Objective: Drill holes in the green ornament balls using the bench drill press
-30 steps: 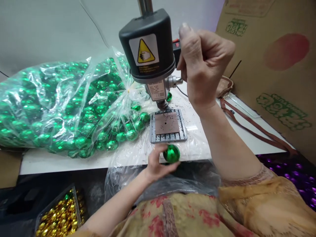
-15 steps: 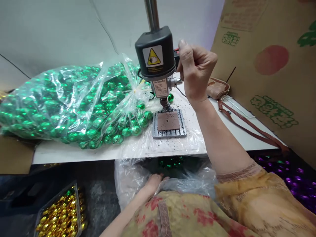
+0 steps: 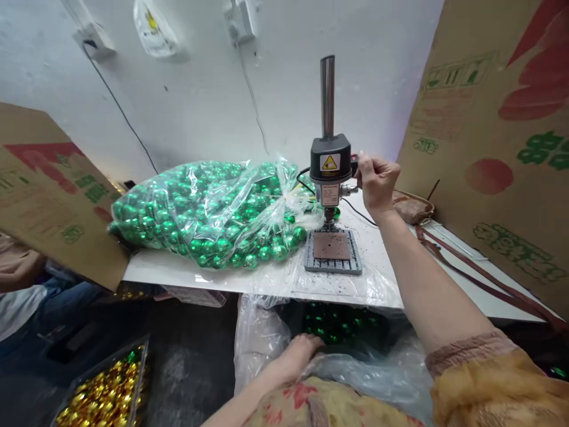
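Observation:
My right hand (image 3: 377, 182) is raised beside the small bench drill (image 3: 329, 166) and closed on its side lever. Below the drill head lies the grey drill base plate (image 3: 333, 249), with nothing on it. My left hand (image 3: 297, 353) is low, under the table edge, resting on the rim of a clear plastic bag (image 3: 258, 338) that holds green balls (image 3: 338, 323); its fingers curl down and are partly hidden. A big clear bag of green balls (image 3: 208, 213) lies on the white table (image 3: 178, 270) left of the drill.
Printed cardboard sheets stand at the right (image 3: 498, 148) and left (image 3: 48, 196). A brown strap bag (image 3: 413, 209) lies behind my right arm. A tray of gold balls (image 3: 102, 391) sits on the floor at lower left. Another person's sleeve (image 3: 18, 279) shows at far left.
A second ago my left hand held a green ball at the table edge; it has since dropped to the bag below without the ball. My view has pulled back and tilted up.

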`<state>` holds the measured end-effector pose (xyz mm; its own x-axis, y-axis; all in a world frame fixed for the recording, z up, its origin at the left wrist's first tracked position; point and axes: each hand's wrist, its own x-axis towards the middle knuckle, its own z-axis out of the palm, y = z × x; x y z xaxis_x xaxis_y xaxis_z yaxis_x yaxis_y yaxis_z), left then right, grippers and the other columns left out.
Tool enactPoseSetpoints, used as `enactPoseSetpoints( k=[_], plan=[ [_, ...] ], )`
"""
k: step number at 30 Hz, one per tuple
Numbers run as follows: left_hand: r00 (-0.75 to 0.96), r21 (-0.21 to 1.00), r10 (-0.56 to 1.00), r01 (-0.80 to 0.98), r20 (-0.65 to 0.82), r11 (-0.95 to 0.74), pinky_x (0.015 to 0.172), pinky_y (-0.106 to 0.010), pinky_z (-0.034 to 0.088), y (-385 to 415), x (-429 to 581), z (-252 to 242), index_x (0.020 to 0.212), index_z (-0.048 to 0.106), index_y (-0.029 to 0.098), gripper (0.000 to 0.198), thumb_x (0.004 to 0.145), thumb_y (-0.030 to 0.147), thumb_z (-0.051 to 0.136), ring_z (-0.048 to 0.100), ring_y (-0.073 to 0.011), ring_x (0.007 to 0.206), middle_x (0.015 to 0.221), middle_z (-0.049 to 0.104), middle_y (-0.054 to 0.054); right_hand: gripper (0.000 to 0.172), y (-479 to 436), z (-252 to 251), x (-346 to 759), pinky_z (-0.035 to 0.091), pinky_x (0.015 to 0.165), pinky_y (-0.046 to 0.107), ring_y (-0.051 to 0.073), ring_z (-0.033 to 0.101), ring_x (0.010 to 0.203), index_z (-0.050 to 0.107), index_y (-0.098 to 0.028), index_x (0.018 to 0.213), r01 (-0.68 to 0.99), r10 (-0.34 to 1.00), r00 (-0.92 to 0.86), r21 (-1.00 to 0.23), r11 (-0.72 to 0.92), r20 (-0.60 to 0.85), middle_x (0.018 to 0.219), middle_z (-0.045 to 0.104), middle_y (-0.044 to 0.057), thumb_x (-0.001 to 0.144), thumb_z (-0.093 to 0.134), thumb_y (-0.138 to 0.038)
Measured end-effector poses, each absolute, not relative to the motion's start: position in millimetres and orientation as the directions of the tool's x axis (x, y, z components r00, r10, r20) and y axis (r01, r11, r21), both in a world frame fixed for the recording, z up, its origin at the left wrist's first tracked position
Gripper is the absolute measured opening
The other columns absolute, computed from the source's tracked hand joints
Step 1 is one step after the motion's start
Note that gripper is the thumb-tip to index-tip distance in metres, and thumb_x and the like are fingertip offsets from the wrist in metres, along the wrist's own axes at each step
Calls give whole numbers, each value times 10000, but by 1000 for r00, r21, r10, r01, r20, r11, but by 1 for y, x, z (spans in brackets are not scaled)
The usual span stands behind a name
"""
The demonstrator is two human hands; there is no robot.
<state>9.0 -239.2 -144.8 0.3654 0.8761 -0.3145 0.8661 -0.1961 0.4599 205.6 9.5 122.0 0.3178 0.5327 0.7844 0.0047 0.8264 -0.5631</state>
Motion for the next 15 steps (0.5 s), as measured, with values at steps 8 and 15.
enactPoseSetpoints(
  k=[8, 15],
  plan=[
    [284, 226, 572, 717, 770, -659, 957, -366, 560, -233, -38, -70, 1196, 648, 214, 289, 948, 121, 533, 695, -188, 1019, 1024, 743, -80, 554, 10, 120, 206, 221, 437, 264, 54, 312, 400, 505, -202, 446, -26, 571, 339, -599, 800, 747, 396, 365, -58, 803, 664, -596],
    [-298, 244, 632, 954, 715, 173, 1128, -787, 226, -167, -158, -37, 1525, 426, 174, 848, 834, 583, 700, 115, -516, 1534, 1637, 230, -269, 538, 6, 120, 205, 207, 396, 227, 38, 308, 372, 499, -188, 439, -55, 597, 367, -624, 780, 713, 376, 358, -71, 775, 707, -553]
  ],
)
